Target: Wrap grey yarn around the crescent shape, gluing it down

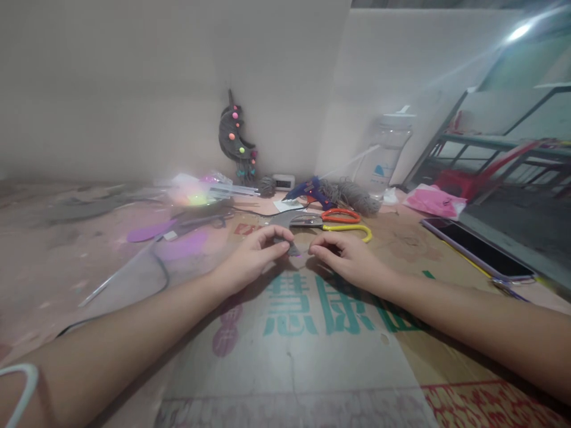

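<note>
Our left hand (267, 244) is pinching a small dark-grey scrap with a purple edge (293, 250) between thumb and fingers, just on our side of the large scissors with one orange-red and one yellow handle loop (323, 226). Our right hand (334, 251) is facing it across a narrow gap, also on our side of the scissors. Its thumb and forefinger tips are meeting or nearly so; we cannot tell whether they are gripping something thin. Both hands are working above a brown cardboard sheet with green printed characters (428, 261), which is lying partly under the scissors and is covering some of the pinkish worktop (27, 255).

Beyond the scissors, a dark-blue glue gun (317, 193) is lying beside a loose skein of grey yarn (359, 196). Farther back and to the left of the scissors, a dark-grey crescent ornament dotted with small bright balls (232, 137) is standing or hanging against the wall; we cannot tell which.

We judge that we are doing fine fingertip work on the scrap rather than cutting, since the scissors are lying untouched. As we see it, the next move is calling for a steady left pinch and precise right fingertips, because the fingers are hiding much of the scrap.
</note>
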### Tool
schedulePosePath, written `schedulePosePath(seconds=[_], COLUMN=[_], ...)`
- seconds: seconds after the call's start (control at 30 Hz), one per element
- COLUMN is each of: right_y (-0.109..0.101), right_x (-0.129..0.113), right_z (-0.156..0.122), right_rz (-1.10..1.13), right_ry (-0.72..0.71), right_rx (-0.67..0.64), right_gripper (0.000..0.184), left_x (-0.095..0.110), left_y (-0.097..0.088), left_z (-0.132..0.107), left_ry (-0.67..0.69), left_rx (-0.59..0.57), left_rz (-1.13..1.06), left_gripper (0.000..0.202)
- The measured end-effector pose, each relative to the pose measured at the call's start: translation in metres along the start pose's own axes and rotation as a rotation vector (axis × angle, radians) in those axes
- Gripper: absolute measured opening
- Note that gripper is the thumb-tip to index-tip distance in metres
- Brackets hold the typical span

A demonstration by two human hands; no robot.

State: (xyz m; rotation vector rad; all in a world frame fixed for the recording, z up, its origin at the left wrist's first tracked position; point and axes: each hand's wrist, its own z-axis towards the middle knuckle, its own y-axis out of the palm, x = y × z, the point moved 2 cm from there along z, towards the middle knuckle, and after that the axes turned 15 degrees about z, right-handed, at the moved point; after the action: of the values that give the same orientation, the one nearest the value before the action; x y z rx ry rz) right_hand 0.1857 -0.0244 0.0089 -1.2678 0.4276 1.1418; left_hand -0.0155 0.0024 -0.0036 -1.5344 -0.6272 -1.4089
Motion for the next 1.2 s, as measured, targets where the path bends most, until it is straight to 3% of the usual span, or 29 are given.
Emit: schedulePosePath(seconds=[0.23, 0.57, 0.73, 0.83, 0.93, 1.1, 1.2], right_y=[-0.0007, -0.0013, -0.0048, -0.0041, -0.0014, 0.0016, 0.0005], right_x=[-0.0009, -0.0007, -0.0029, -0.0024, -0.001, 0.0001, -0.0013], right_z=[0.0006, 0.0022, -0.0015, -0.0028, -0.0027, -0.0027, -0.0016], right_rz=[0.0, -0.083, 0.002, -0.001, -0.02, -0.062, -0.083], right_ry=[-0.004, -0.057, -0.082, -0.053, -0.107, -0.278, -0.284], right_rx=[0.007, -0.026, 0.078, 0.077, 0.034, -0.022, -0.003], right_gripper=[0.022, 0.025, 0.031, 0.03, 0.029, 0.025, 0.021], left_x=[0.0031, 0.0029, 0.0025, 0.0018, 0.0033, 0.0016, 0.0013], left_y=[0.0009, -0.0005, -0.0007, 0.0008, 0.001, 0.0003, 0.0008], left_z=[0.001, 0.0002, -0.0013, -0.0017, -0.0002, 0.0058, 0.0066], left_ry=[-0.008, 0.039, 0.016, 0.007, 0.05, 0.111, 0.103], left_rx=[-0.049, 0.013, 0.033, 0.041, 0.085, 0.085, 0.061], left_rz=[0.082, 0.116, 0.026, -0.046, -0.056, -0.133, -0.106], left_gripper=[0.033, 0.028, 0.024, 0.027, 0.039, 0.095, 0.09])
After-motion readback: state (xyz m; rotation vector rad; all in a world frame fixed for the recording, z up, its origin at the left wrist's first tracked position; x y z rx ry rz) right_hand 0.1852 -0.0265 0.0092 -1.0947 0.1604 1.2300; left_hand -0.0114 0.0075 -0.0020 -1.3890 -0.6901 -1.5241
